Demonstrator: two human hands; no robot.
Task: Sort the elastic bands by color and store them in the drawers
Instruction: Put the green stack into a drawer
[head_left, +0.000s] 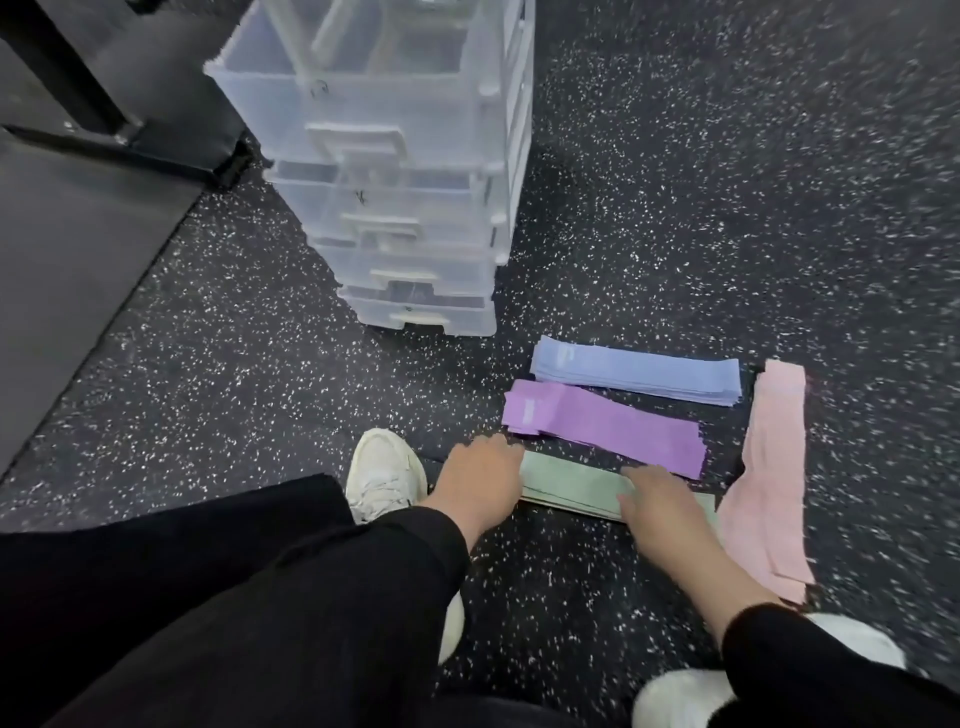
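While both hands sit on the green stack (571, 480), I judge the sorting done and the storing about to start, with the drawer unit (410, 171) as my landmark. The green stack lies on the speckled floor (727, 182) well in front of the drawer unit and a little right of it, its long axis running left to right, slightly skewed. My left hand (480, 480) rests at its left end with fingers curled down over the edge; my right hand (660, 501) lies flatter on its right half. Whether either set of fingers has closed under the bands I cannot tell, since they are blurred. The purple stack (602, 428) lies just beyond the green one, towards the drawer unit, and the blue stack (636, 376) beyond that, both pointing the same way. The pink stack (769, 478) lies crosswise at their right ends, pointing towards and away from me. These look like thin, soft, light fabric bands, so a stack will likely sag and shed layers; I would pinch it at both ends. On the drawer unit, the top drawer (337, 83) stands pulled out.
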